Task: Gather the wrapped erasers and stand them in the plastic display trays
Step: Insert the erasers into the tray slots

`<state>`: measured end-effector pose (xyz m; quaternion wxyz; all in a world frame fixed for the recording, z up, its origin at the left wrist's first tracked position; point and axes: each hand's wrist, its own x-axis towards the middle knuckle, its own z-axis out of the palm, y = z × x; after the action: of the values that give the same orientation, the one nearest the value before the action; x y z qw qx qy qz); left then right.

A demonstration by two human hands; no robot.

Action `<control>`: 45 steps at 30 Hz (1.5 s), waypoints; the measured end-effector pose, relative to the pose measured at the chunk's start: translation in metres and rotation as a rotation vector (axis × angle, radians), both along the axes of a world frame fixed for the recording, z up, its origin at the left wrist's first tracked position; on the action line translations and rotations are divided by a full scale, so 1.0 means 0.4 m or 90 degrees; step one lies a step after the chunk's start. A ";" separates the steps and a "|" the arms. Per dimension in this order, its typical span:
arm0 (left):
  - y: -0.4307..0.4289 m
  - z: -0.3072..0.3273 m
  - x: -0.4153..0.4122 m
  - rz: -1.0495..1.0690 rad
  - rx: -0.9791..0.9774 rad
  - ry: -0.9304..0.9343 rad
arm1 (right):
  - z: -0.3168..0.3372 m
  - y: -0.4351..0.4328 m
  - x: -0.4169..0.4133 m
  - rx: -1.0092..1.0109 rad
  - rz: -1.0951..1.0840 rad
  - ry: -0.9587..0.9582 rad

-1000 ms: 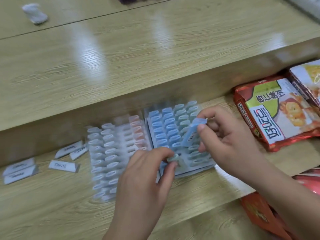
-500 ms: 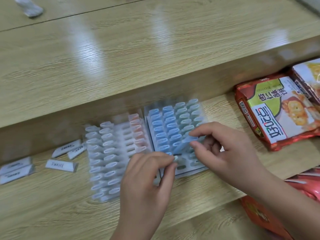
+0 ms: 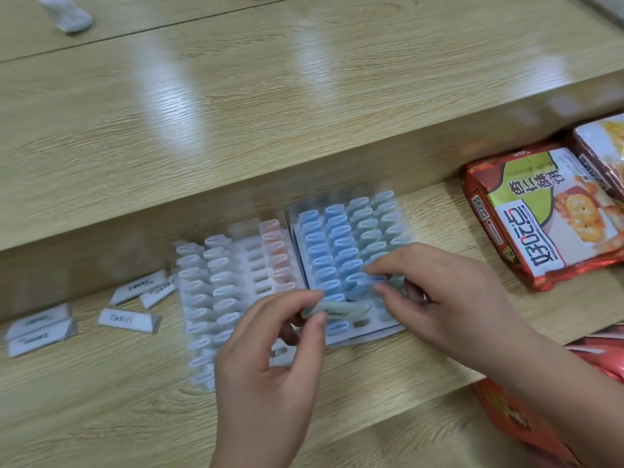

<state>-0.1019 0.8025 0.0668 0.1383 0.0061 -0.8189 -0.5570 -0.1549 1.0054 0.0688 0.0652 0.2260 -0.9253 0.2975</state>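
Observation:
Two clear plastic display trays lie side by side on a low wooden shelf. The left tray (image 3: 236,332) holds rows of pale and a few pink erasers; the right tray (image 3: 403,217) holds blue and green ones standing in slots. My left hand (image 3: 266,380) pinches a pale green wrapped eraser (image 3: 334,310) lying flat above the right tray's near edge. My right hand (image 3: 449,298) pinches a blue eraser (image 3: 374,280) standing in the right tray. Several loose white wrapped erasers (image 3: 130,320) lie on the shelf to the left.
Red biscuit packets (image 3: 540,214) lie on the shelf at the right, with more red packets (image 3: 516,420) below the shelf edge. A higher wooden counter (image 3: 270,106) overhangs the trays from behind, with a white wad (image 3: 67,11) at its far left.
My right hand came down from above the right tray and set its blue eraser into a slot. My left hand lifted a pale green eraser up over the tray's near edge.

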 end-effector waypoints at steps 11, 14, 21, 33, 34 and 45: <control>-0.008 0.016 -0.002 0.040 0.107 -0.062 | 0.032 -0.004 0.011 0.015 0.020 -0.059; 0.008 0.025 -0.008 0.046 0.169 -0.090 | 0.046 -0.018 0.029 -0.209 -0.021 -0.158; 0.054 0.043 -0.016 0.051 0.331 -0.198 | 0.046 -0.024 0.040 -0.564 -0.110 -0.250; 0.034 -0.042 0.027 -0.047 -0.186 -0.065 | -0.018 0.015 0.038 -0.025 0.027 0.055; 0.036 -0.043 0.026 -0.045 -0.176 -0.066 | -0.024 0.014 0.040 -0.019 0.031 0.061; 0.025 -0.043 0.023 -0.067 -0.139 -0.089 | -0.035 -0.003 0.058 0.147 0.103 0.153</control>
<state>-0.0927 0.8126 0.0494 0.0512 -0.0127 -0.8814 -0.4694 -0.1317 1.0042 0.0549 0.1249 0.3397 -0.9175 0.1647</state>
